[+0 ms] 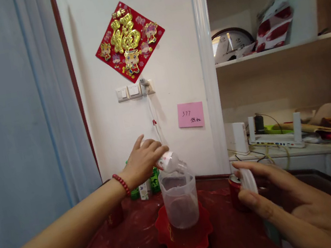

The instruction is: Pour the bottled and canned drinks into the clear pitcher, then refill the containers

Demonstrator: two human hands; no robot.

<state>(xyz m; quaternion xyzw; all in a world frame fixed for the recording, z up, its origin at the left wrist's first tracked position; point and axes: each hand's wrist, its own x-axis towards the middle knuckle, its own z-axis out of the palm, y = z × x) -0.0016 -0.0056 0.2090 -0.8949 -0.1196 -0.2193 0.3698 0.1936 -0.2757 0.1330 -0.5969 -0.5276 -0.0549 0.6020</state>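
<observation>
Bottle [169,161] tips over the cup [182,203] below frame centre, gripped by our left hand [145,160]; our right hand [298,205] pinches the cap [249,181], lower right. Uncapping looks done; how much remains to pour, we cannot tell.

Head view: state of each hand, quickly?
Left hand: closed around a clear bottle, tilted over the plastic cup.
Right hand: holding a white lid-like piece.

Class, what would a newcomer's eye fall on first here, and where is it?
Probably the red-and-gold diamond decoration, high on the white wall. Below it, the left hand tilts a clear bottle over a translucent cup standing on a scalloped red plate. At lower right, the right hand holds a round white object.
</observation>
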